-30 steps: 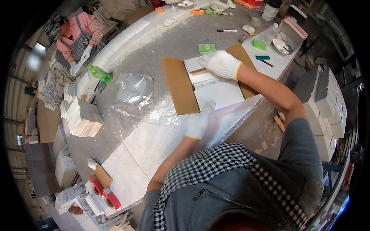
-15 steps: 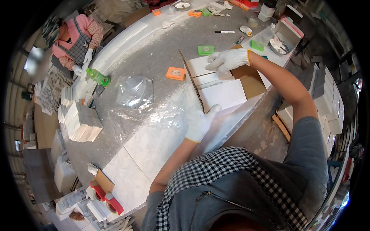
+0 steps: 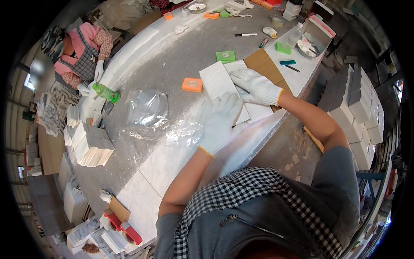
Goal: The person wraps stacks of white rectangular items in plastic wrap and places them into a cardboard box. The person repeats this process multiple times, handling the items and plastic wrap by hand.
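A white cardboard box (image 3: 219,82) with a brown inner face lies on the work table, its left flap folded down over the top. Its brown flap (image 3: 264,64) spreads out on the far right side. My left hand (image 3: 221,118), in a white knitted glove, rests flat with fingers stretched on the box's near left part. My right hand (image 3: 256,86), gloved the same way, lies with extended fingers over the middle of the box, beside the brown flap. What is inside the box is mostly hidden by the flaps and hands.
Around the box are an orange packet (image 3: 192,85), a green packet (image 3: 225,56) and crumpled clear plastic film (image 3: 148,108). White tile stacks (image 3: 90,142) and red tape dispensers (image 3: 123,226) sit leftward. Across the table, a person in pink (image 3: 84,47) works near a green bottle (image 3: 106,93).
The box's left flap, upright before, now lies folded over the top. My left hand has moved up onto the box, and the brown flap at the far right lies more exposed.
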Action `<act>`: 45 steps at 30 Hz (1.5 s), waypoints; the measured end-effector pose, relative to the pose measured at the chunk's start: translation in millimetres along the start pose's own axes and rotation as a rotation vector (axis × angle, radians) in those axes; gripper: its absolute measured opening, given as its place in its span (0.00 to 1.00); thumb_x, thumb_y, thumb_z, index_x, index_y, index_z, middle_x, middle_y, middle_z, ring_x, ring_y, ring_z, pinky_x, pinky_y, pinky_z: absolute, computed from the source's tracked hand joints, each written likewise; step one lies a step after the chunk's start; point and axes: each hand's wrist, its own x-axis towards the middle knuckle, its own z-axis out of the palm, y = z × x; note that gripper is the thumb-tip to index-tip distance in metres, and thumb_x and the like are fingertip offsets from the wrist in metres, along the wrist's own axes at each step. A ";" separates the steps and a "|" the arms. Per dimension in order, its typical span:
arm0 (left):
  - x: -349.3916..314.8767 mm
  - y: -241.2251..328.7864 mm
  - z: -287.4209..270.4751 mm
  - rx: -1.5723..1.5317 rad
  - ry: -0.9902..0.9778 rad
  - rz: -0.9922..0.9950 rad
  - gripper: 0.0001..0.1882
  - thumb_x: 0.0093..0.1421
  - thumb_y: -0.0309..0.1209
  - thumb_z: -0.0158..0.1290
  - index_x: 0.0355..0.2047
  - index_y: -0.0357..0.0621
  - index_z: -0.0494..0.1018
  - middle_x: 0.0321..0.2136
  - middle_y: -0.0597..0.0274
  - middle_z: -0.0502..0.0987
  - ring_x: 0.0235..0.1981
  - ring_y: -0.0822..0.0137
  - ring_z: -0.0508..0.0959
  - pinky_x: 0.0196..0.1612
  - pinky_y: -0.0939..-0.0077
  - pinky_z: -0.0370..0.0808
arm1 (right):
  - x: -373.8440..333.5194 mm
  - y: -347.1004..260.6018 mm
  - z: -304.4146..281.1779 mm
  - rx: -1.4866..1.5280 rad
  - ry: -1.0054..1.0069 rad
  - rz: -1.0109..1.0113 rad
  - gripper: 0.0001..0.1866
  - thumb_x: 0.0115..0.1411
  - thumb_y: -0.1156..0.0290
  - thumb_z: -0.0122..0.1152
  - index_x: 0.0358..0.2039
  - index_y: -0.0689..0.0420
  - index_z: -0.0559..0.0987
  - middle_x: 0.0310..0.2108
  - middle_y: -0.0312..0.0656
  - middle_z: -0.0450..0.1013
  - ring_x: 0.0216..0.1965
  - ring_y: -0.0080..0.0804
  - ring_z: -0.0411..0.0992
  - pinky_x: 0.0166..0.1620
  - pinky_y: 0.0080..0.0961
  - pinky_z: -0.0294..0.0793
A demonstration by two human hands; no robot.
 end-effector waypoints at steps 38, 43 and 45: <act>-76.2 12.9 -22.8 -0.185 0.197 -0.868 0.27 0.62 0.50 0.62 0.29 0.34 0.75 0.20 0.48 0.73 0.22 0.53 0.71 0.31 0.57 0.71 | -85.6 -26.4 32.8 0.201 0.325 0.409 0.37 0.64 0.54 0.58 0.72 0.52 0.63 0.66 0.56 0.66 0.71 0.55 0.59 0.70 0.43 0.60; -83.0 31.4 -26.2 -0.047 0.073 -0.852 0.28 0.64 0.51 0.59 0.38 0.32 0.76 0.26 0.44 0.78 0.27 0.49 0.78 0.34 0.55 0.74 | -91.5 -50.6 14.5 0.412 0.113 0.755 0.46 0.66 0.46 0.57 0.77 0.51 0.50 0.68 0.65 0.62 0.69 0.59 0.61 0.69 0.37 0.61; -79.2 23.3 -9.9 -0.085 0.262 -0.702 0.29 0.66 0.50 0.56 0.48 0.31 0.74 0.33 0.40 0.80 0.34 0.45 0.81 0.41 0.55 0.75 | -92.5 -54.0 10.3 0.523 0.086 0.804 0.48 0.65 0.44 0.58 0.77 0.51 0.50 0.69 0.66 0.60 0.69 0.59 0.61 0.69 0.37 0.61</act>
